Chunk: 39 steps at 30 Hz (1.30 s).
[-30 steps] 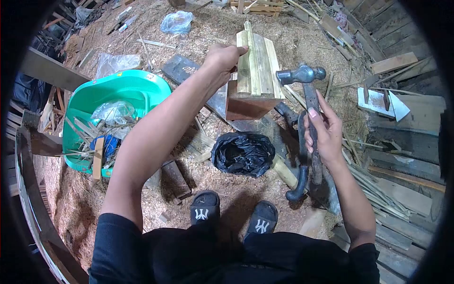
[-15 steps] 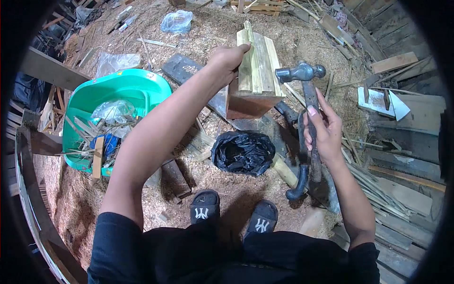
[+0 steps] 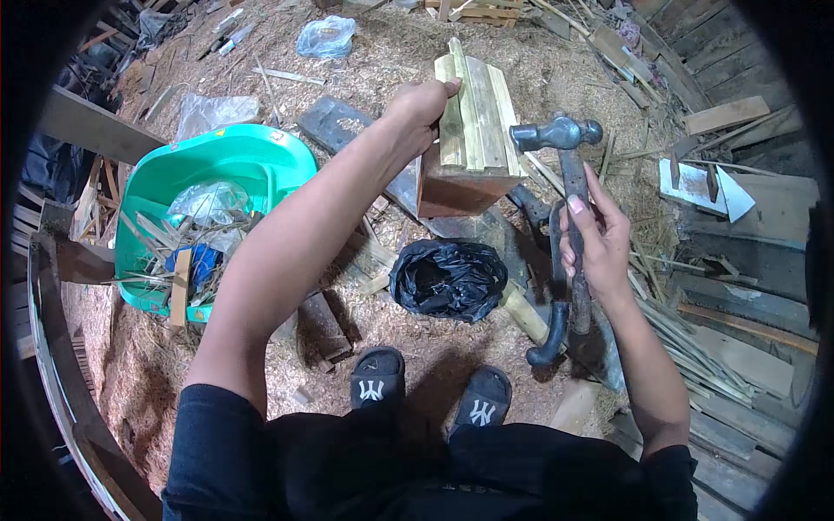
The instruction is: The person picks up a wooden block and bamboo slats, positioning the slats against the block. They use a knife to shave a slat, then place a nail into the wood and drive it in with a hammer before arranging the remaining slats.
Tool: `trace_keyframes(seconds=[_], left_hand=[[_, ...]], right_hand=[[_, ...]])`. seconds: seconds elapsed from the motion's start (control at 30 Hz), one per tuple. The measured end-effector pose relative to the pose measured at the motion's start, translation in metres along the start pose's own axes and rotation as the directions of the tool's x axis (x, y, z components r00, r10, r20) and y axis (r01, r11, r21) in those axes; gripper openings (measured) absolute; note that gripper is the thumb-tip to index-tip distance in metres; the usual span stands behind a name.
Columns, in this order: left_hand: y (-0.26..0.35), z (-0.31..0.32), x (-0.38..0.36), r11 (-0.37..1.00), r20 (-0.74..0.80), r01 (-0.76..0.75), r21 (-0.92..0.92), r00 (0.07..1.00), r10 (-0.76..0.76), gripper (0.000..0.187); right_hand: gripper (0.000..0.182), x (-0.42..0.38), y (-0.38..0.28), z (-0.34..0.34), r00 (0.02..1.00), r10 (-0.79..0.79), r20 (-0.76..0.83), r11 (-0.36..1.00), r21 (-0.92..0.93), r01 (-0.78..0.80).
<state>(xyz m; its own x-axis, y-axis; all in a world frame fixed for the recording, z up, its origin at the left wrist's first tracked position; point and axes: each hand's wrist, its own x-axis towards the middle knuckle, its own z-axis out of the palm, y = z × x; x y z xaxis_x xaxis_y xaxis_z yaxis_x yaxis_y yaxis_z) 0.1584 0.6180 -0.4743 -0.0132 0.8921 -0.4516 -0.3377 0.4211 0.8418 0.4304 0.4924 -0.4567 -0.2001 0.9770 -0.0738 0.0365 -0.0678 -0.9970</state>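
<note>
My left hand [image 3: 423,106] grips the left side of a small wooden box [image 3: 469,195], its thumb pressed on a slat of the pale slatted top [image 3: 478,117]. Its other fingers are mostly hidden behind the box. My right hand [image 3: 598,230] is closed round the handle of a ball-peen hammer [image 3: 560,134], which stands upright with its head just right of the slats. Behind the hammer handle, a dark tool with a curved black grip [image 3: 549,339] rests near a piece of wood. A black plastic bag [image 3: 450,282] sits open below the box.
A green plastic tub [image 3: 143,187] with wood scraps and plastic stands on the left. Sawdust covers the floor. Thin wooden strips [image 3: 695,347] and boards lie at the right. My sandals [image 3: 379,378] are near the bag. A clear plastic bag [image 3: 326,39] lies further back.
Almost nothing differs. The hammer head and the view have shifted very slightly, while both hands keep their holds.
</note>
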Motion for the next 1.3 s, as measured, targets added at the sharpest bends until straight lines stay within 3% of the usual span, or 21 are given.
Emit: trace_keyframes(seconds=[0.17,0.37,0.73,1.07,1.13,1.3], left_hand=[[0.0,0.004,-0.008,0.998,-0.037,-0.04,-0.046,0.999,0.038,0.047],[-0.003,-0.004,0.003,0.995,0.075,-0.009,-0.098,0.997,0.016,0.044],[0.002,0.003,0.008,0.99,-0.09,-0.137,0.027,0.986,0.139,0.041],[0.004,0.005,0.01,0.988,-0.09,-0.142,-0.056,0.987,0.136,0.037],[0.007,0.006,0.011,0.996,-0.111,-0.081,-0.035,0.991,0.077,0.035],[0.006,0.009,0.004,0.99,-0.126,-0.126,-0.06,0.985,0.118,0.037]], right_hand=[[0.062,0.0,0.001,0.0,1.0,-0.011,-0.004,1.0,-0.007,0.011],[0.062,-0.001,0.001,0.001,1.0,-0.011,-0.003,1.0,0.004,0.011],[0.062,-0.001,0.001,0.0,1.0,-0.001,-0.002,1.0,0.009,0.001],[0.062,0.001,0.003,0.001,1.0,-0.005,-0.004,1.0,0.014,0.005],[0.062,0.001,0.003,0.002,1.0,0.002,-0.006,1.0,0.028,-0.001],[0.063,0.001,0.004,0.002,1.0,0.001,-0.005,0.999,0.032,-0.001]])
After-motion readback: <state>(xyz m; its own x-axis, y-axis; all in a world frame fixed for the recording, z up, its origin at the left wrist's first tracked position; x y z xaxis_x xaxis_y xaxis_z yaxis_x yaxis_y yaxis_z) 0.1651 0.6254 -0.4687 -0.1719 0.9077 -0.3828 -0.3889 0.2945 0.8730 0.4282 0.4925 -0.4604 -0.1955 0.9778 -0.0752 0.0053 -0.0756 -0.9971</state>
